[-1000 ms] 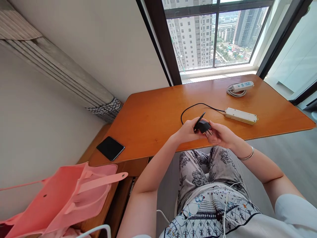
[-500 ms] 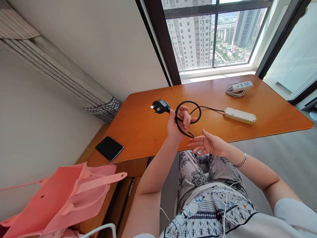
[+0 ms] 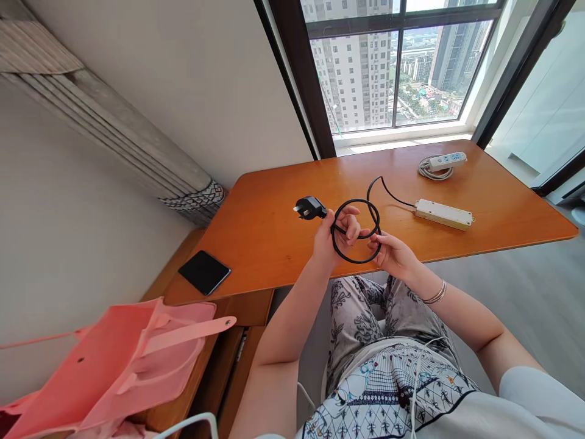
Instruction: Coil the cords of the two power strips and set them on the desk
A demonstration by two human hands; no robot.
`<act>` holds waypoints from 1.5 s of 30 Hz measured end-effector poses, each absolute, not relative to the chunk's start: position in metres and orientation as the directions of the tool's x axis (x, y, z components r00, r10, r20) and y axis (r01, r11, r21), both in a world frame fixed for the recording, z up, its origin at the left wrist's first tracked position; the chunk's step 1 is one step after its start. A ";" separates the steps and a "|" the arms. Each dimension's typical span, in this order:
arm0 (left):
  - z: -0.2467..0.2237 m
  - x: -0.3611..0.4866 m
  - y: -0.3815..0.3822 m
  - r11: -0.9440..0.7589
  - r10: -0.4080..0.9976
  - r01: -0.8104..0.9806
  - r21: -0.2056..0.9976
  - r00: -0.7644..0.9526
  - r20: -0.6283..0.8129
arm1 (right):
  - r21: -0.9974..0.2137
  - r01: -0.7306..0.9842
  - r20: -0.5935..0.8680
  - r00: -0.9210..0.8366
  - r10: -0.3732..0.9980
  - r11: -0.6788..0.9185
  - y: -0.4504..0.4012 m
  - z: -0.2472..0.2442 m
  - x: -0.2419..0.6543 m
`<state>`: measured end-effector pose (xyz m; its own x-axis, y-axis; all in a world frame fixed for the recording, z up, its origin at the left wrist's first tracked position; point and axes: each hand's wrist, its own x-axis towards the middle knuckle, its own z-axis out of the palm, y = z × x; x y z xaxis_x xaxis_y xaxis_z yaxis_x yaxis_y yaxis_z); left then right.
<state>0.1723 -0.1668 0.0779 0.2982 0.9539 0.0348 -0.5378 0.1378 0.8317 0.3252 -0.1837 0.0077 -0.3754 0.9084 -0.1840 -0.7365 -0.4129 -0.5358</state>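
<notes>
Moved since the earlier frame: the right hand [image 3: 393, 255], then open beside the coil, now closed on it; the plug [image 3: 311, 208], shifted slightly toward the right and the near edge. One wooden table [image 3: 274, 225], orange-brown, far edge at the window [image 3: 361, 79]. One pink bag [image 3: 114, 360], just off the near left corner. One dark flat tablet [image 3: 205, 272], lying near that same corner. One cream power strip [image 3: 443, 213], lying in the right part, its black cord [image 3: 356, 262] running left into loops held above the near edge. One white power strip [image 3: 448, 161] with coiled grey cable [image 3: 432, 175], near the far right corner. Left hand [image 3: 336, 238]: fingers loosely curled around the looped cord, thumb against it just below the plug, which points left, clear of the tabletop. Right hand: thumb and fingertips nearly together, pinching the right side of the loops.
</notes>
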 end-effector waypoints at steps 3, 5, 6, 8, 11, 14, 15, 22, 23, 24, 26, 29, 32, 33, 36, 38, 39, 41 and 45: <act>0.073 0.173 -0.165 0.141 0.939 -0.541 0.829 0.340 0.063 | -0.529 -0.705 -0.199 -0.437 0.877 -0.472 -0.189 0.008 0.326; 0.070 0.174 -0.165 0.163 0.930 -0.529 0.833 0.365 0.049 | -0.526 -0.716 -0.214 -0.411 0.886 -0.459 -0.189 0.010 0.326; 0.068 0.174 -0.164 0.179 0.928 -0.519 0.836 0.372 0.032 | -0.535 -0.722 -0.220 -0.381 0.898 -0.438 -0.188 0.010 0.326; 0.066 0.175 -0.163 0.207 0.927 -0.500 0.841 0.375 -0.006 | -0.569 -0.730 -0.223 -0.305 0.926 -0.378 -0.186 0.011 0.325; 0.064 0.175 -0.163 0.239 0.923 -0.482 0.843 0.382 -0.043 | -0.617 -0.727 -0.200 -0.226 0.953 -0.302 -0.185 0.010 0.321; 0.062 0.176 -0.162 0.245 0.926 -0.480 0.842 0.373 -0.056 | -0.675 -0.703 -0.163 -0.153 0.975 -0.223 -0.187 0.008 0.318; 0.062 0.176 -0.162 0.231 0.934 -0.490 0.841 0.353 -0.052 | -0.697 -0.689 -0.146 -0.134 0.980 -0.198 -0.188 0.006 0.317; 0.063 0.178 -0.161 0.121 0.976 -0.586 0.801 0.216 0.011 | -0.599 -0.687 -0.085 -0.456 0.886 -0.411 -0.207 -0.013 0.321; 0.064 0.178 -0.161 0.123 0.974 -0.595 0.794 0.224 0.018 | -0.581 -0.693 -0.082 -0.472 0.878 -0.427 -0.209 -0.016 0.321; 0.064 0.178 -0.161 0.126 0.972 -0.604 0.787 0.233 0.023 | -0.567 -0.701 -0.083 -0.473 0.877 -0.432 -0.211 -0.019 0.319; 0.064 0.178 -0.162 0.122 0.972 -0.626 0.770 0.233 0.034 | -0.550 -0.725 -0.097 -0.437 0.894 -0.414 -0.213 -0.023 0.315; 0.062 0.178 -0.164 0.097 0.979 -0.670 0.736 0.196 0.050 | -0.534 -0.767 -0.125 -0.345 0.930 -0.356 -0.216 -0.023 0.307; 0.059 0.180 -0.166 0.135 0.978 -0.708 0.693 0.207 0.022 | -0.539 -0.783 -0.136 -0.283 0.949 -0.310 -0.217 -0.021 0.301; 0.058 0.180 -0.167 0.167 0.974 -0.720 0.674 0.226 0.001 | -0.546 -0.784 -0.134 -0.267 0.954 -0.296 -0.217 -0.021 0.300; 0.057 0.183 -0.171 0.284 0.950 -0.733 0.618 0.304 -0.077 | -0.580 -0.777 -0.123 -0.213 0.969 -0.244 -0.214 -0.021 0.298; 0.057 0.185 -0.172 0.350 0.930 -0.720 0.599 0.346 -0.127 | -0.613 -0.765 -0.122 -0.157 0.980 -0.199 -0.211 -0.021 0.300; 0.057 0.185 -0.173 0.373 0.922 -0.711 0.596 0.358 -0.149 | -0.631 -0.756 -0.120 -0.125 0.985 -0.173 -0.210 -0.021 0.301; 0.057 0.185 -0.173 0.401 0.911 -0.689 0.603 0.368 -0.186 | -0.673 -0.730 -0.105 -0.064 0.992 -0.118 -0.208 -0.019 0.305; 0.055 0.186 -0.171 0.436 0.897 -0.626 0.647 0.362 -0.254 | -0.752 -0.655 -0.061 -0.037 0.997 -0.070 -0.207 -0.015 0.314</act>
<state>0.1856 -0.1706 0.0553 0.3622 0.8967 -0.2544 -0.6257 0.4362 0.6467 0.3140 -0.2068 -0.0155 -0.0368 0.9975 -0.0609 -0.6552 -0.0701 -0.7522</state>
